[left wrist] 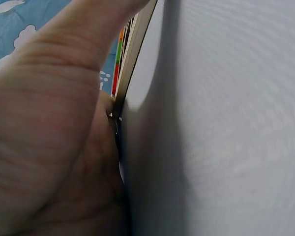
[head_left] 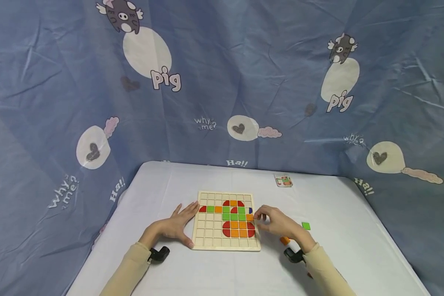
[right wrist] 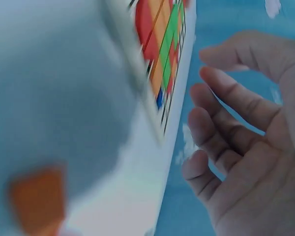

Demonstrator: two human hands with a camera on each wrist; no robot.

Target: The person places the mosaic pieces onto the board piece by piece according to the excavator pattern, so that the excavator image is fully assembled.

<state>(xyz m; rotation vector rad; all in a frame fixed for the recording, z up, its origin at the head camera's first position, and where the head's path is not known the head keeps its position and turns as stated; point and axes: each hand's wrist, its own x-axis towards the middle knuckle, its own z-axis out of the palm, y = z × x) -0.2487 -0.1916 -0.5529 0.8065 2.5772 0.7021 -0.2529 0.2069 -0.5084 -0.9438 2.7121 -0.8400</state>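
A wooden grid board (head_left: 209, 235) lies on the table, its right half largely filled with red, orange and green tiles. At its left side my left hand (head_left: 175, 227) is spread, with fingertips by the upper edge and the thumb at the lower corner. My right hand (head_left: 278, 223) hovers just off the right edge, close to an orange tile (head_left: 249, 217) and a small blue piece (head_left: 250, 210) in the grid. In the right wrist view its fingers are loosely bent, thumb apart from them, with nothing between. The left wrist view shows mostly the palm and the board's side (left wrist: 135, 54).
A green tile (head_left: 306, 226) lies loose to the right of the board. Partly behind the right wrist is an orange tile (head_left: 284, 241). A small picture card (head_left: 283, 181) sits toward the back of the white table (head_left: 177, 271). Blue printed cloth (head_left: 214, 90) hangs behind.
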